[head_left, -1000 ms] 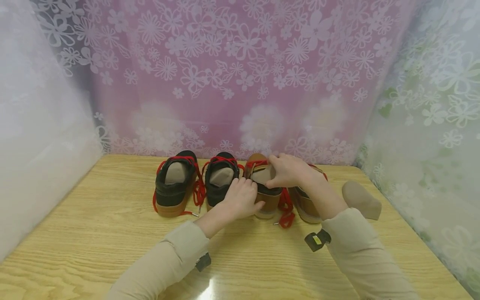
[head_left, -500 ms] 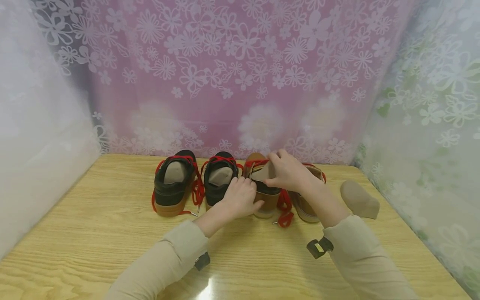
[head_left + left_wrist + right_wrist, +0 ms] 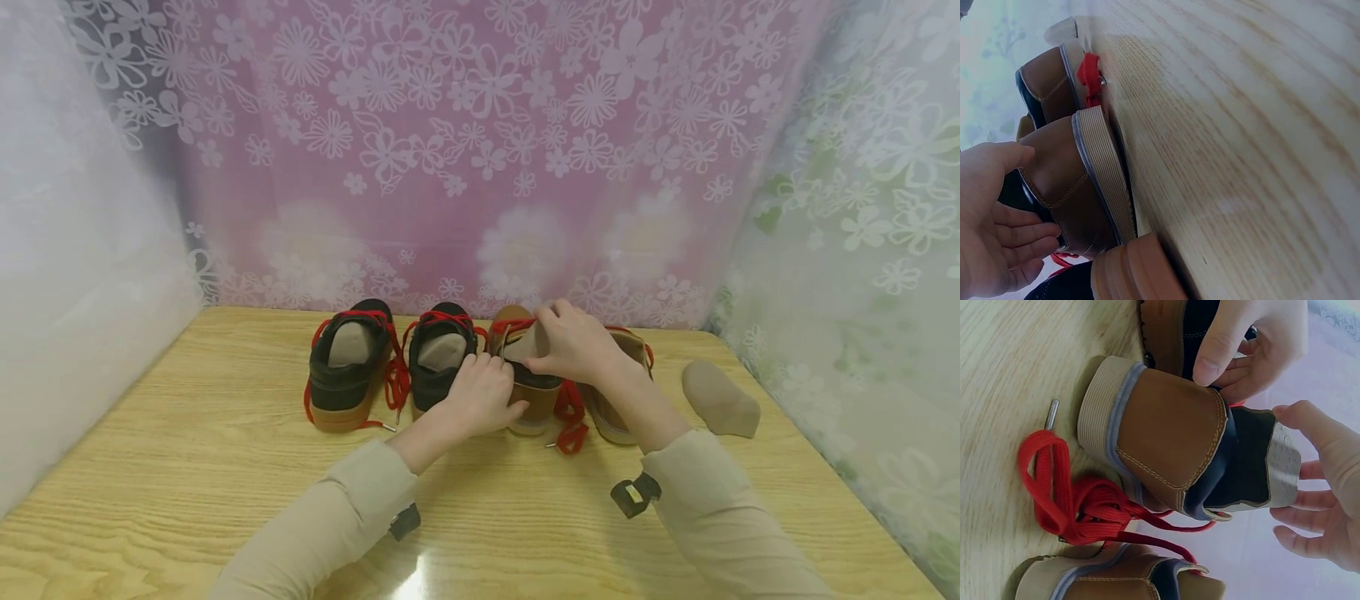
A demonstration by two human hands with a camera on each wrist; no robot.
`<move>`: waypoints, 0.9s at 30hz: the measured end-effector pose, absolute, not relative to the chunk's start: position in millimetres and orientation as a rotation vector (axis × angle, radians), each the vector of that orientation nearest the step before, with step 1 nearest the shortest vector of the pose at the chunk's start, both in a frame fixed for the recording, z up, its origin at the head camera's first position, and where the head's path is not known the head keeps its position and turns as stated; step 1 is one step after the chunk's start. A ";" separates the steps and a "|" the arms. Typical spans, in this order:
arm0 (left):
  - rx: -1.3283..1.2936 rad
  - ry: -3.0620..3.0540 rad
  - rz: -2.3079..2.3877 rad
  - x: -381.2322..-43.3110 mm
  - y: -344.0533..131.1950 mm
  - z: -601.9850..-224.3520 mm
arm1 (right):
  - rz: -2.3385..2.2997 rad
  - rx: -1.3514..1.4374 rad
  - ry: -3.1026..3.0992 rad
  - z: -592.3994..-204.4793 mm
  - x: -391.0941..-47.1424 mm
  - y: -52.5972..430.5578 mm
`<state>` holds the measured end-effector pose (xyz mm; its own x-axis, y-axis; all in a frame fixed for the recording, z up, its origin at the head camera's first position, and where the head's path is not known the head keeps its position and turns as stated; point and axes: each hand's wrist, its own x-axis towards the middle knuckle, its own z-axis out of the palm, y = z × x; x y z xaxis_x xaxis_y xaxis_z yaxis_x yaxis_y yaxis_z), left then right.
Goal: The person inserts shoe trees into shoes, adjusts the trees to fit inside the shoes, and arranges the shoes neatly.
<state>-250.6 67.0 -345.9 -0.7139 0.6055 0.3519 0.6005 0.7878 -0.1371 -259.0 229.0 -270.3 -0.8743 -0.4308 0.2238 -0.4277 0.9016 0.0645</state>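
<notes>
A brown shoe (image 3: 534,407) with red laces stands heel toward me, between a black shoe and another brown shoe (image 3: 611,412). My left hand (image 3: 480,398) grips its heel collar, with the thumb on the back leather and the fingers over the rim. At the shoe's opening, my right hand (image 3: 581,340) pinches the raised end of a beige shoe insert (image 3: 1284,465). Seen from the right wrist, thumb and fingers lie on opposite edges of this insert; a dark surface shows below its beige end. The insert's far end is hidden inside the shoe.
Two black shoes, a left one (image 3: 337,392) and one nearer (image 3: 426,385), hold beige inserts. A loose beige insert (image 3: 720,400) lies at the right of the wooden table (image 3: 187,467). Red laces (image 3: 1079,506) trail between the brown shoes. A pink floral curtain (image 3: 450,167) hangs behind.
My right hand has shifted very slightly, and the insert in it stands a little higher in the shoe opening. My left hand keeps its grip on the heel.
</notes>
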 end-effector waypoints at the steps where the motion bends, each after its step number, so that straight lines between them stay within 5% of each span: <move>1: -0.916 -2.592 0.018 -250.8 67.0 -346.1 | -0.024 0.649 -2.831 -271.1 -259.8 229.1; 27: -0.907 -2.617 0.028 -251.7 68.0 -345.9 | -0.137 0.628 -2.819 -282.8 -268.9 224.3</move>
